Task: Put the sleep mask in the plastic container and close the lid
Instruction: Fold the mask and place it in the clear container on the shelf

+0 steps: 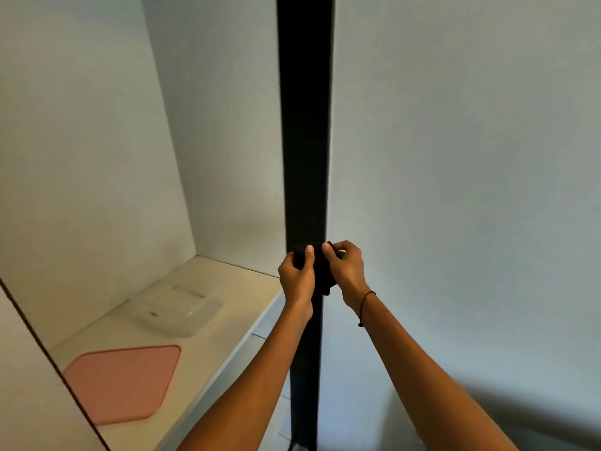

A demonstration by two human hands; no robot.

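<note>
At far left a white panel (29, 369) with a dark edge cuts across the corner of the view. Just right of it, a pink lid (125, 384) lies flat on the cream shelf (227, 288), near its front edge. Behind the lid and a little further right sits the clear container (177, 309), open on top, apart from the lid and close to the white back wall (81, 141) of the recess.

Right of the shelf, a black vertical strip (305, 125) runs from top to bottom of the view. In front of it, both arms reach forward. The left hand (297, 276) is closed around the left side of the black mask (320, 275), thumb pressed on its upper edge. The right hand (346, 266) pinches the right side of the mask, its thumb touching the top just beside the left thumb. The mask is bunched between the two hands, held in the air, well apart from the container and off to its right. Its shape is hard to read against the dark strip. A thin black cord (366, 304) circles the right wrist. A plain grey-white wall (471, 157) fills the rest.
</note>
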